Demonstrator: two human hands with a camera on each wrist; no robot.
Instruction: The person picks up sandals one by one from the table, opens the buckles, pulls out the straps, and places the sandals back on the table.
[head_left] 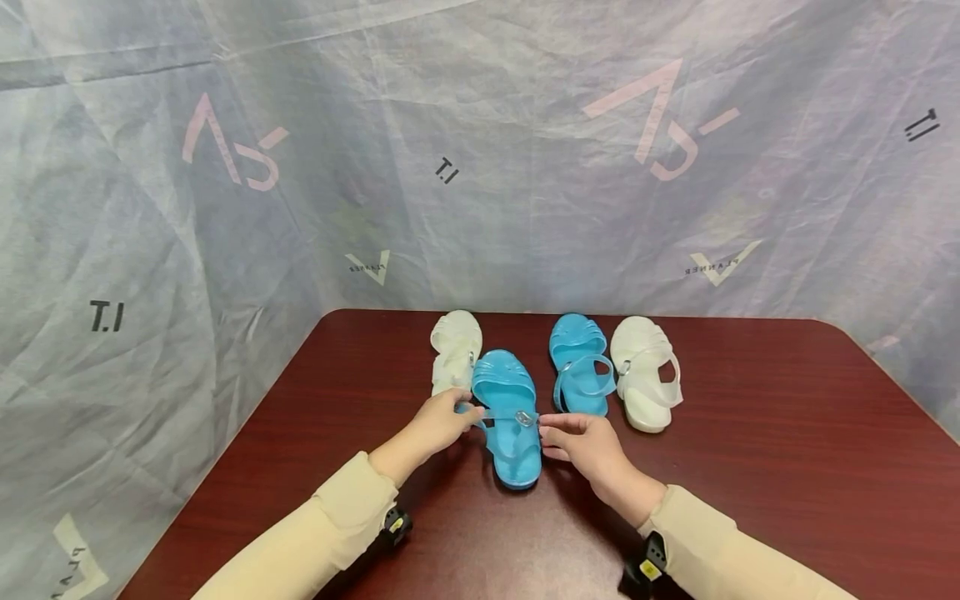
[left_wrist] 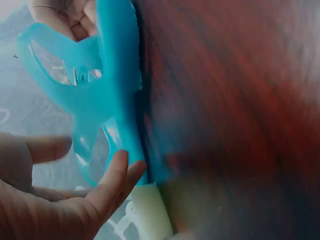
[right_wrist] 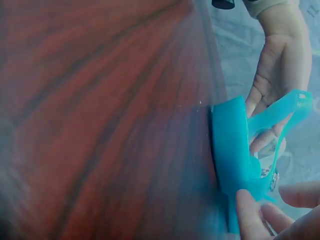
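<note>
A light-blue jelly sandal [head_left: 505,383] lies on the table between both hands, toe pointing away, its strap crossing to a clear buckle [head_left: 525,418]. On its left side is my left hand [head_left: 442,419]; in the left wrist view the thumb stands apart and the fingertips [left_wrist: 120,162] lie along the sandal's side, the strap looping between them. My right hand [head_left: 592,446] is at the right side near the buckle. In the right wrist view a fingertip [right_wrist: 243,200] touches the sandal's side, with the thumb apart from it.
Just behind the left hand lies a white sandal [head_left: 456,337], partly covered. Farther right lie a second blue sandal [head_left: 577,333] and another white sandal [head_left: 647,408], side by side. The dark red table [head_left: 780,442] ends at a grey printed cloth [head_left: 525,150] at the back.
</note>
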